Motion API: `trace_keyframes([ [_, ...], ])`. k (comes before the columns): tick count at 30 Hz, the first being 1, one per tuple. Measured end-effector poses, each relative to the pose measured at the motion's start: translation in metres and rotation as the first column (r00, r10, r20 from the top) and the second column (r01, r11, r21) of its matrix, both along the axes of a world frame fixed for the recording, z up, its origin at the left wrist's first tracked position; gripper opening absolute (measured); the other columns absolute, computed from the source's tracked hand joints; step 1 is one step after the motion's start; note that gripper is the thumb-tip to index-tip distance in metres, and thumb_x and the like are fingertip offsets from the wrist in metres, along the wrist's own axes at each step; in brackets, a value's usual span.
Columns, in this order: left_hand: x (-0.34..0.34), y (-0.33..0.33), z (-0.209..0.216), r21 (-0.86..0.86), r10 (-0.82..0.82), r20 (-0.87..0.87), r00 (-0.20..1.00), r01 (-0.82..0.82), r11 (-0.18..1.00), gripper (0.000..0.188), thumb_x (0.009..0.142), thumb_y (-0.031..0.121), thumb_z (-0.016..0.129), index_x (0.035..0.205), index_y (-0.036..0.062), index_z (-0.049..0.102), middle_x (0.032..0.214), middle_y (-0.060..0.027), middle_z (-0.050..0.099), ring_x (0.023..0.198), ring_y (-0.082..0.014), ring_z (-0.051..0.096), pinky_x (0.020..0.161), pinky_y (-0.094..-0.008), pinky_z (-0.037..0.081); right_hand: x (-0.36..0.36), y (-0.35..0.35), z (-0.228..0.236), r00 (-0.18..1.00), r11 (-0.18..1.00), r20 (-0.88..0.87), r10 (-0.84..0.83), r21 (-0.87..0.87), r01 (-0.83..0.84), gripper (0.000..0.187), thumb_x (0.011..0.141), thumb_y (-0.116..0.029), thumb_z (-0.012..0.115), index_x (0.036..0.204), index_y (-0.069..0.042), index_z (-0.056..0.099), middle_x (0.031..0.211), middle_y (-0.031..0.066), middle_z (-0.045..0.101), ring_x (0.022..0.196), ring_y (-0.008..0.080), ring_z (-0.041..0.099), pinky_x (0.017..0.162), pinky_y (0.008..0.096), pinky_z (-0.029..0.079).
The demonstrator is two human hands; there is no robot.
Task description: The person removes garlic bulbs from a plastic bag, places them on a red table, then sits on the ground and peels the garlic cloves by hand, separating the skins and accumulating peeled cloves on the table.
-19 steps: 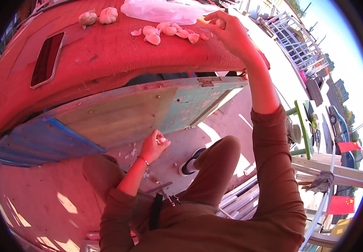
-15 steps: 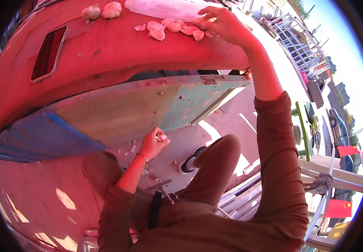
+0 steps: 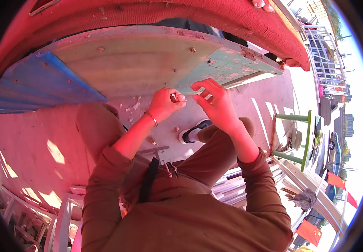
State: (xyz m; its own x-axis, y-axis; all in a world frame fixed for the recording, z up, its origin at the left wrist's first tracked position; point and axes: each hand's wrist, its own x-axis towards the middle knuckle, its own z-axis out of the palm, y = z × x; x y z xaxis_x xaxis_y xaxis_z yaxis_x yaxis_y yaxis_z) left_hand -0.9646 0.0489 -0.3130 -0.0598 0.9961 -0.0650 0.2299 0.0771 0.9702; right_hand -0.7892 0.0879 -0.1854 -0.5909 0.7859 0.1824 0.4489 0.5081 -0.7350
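Note:
My left hand (image 3: 167, 104) is closed, its fingertips pinched round a small pale garlic clove (image 3: 174, 98) that is mostly hidden by the fingers. Just to its right, my right hand (image 3: 217, 104) hovers with thumb and fingers curved apart and nothing visible between them. A short gap separates the two hands, both above my lap. Garlic cloves (image 3: 263, 5) show at the top edge, on the red-covered table (image 3: 240, 19). Pale scraps of peel (image 3: 135, 104) lie on the ground below my left hand.
An upright panel (image 3: 135, 63) hangs beneath the table edge, with a blue sheet (image 3: 43, 86) at its left. A green-framed stool (image 3: 307, 138) stands to the right. Pale long bars (image 3: 232, 185) lie beside my right leg, and white frames (image 3: 60, 222) stand at lower left.
My right hand has come down from the cloves on the table to beside my left hand. The view has tilted down, so most of the tabletop has left the picture.

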Motion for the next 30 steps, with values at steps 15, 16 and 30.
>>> trace_keyframes([
  [15, 0.005, 0.006, 0.002, 0.447, 0.27, -0.426, 0.864, -0.058, 0.893, 0.041, 0.076, 0.023, 0.083, 0.108, 0.0042, 0.067, 0.106, -0.0112, 0.064, 0.077, -0.0262, 0.067, 0.072, -0.0365, 0.055, 0.005, 0.021, -0.097, 0.998, 0.99, 0.023, -0.051, -0.127, 0.053, 0.023, 0.097, -0.016, 0.068, 0.107, 0.002, 0.058, 0.082, 0.0114, 0.071, 0.063, 0.0145, 0.062, 0.058, 0.0293, 0.048],
  [16, 0.006, 0.005, 0.007, 0.306, 0.179, -0.39, 0.903, -0.055, 0.95, 0.039, 0.076, 0.022, 0.083, 0.108, 0.0045, 0.067, 0.104, -0.0089, 0.066, 0.075, -0.0244, 0.068, 0.072, -0.0365, 0.055, 0.006, 0.021, -0.098, 0.998, 0.992, 0.026, -0.054, -0.115, 0.057, 0.023, 0.097, -0.016, 0.069, 0.107, 0.002, 0.057, 0.082, 0.0113, 0.071, 0.063, 0.0144, 0.062, 0.058, 0.0292, 0.048],
  [30, 0.004, 0.005, -0.013, 0.151, 0.032, -0.128, 0.991, -0.013, 0.988, 0.022, 0.083, 0.006, 0.076, 0.094, -0.0025, 0.059, 0.087, -0.0092, 0.067, 0.078, -0.0132, 0.068, 0.069, -0.0289, 0.054, 0.002, 0.017, -0.089, 0.997, 0.998, 0.047, -0.058, -0.038, 0.059, 0.017, 0.1, -0.015, 0.065, 0.11, 0.0, 0.063, 0.087, 0.0133, 0.07, 0.067, 0.0151, 0.064, 0.061, 0.0276, 0.048],
])
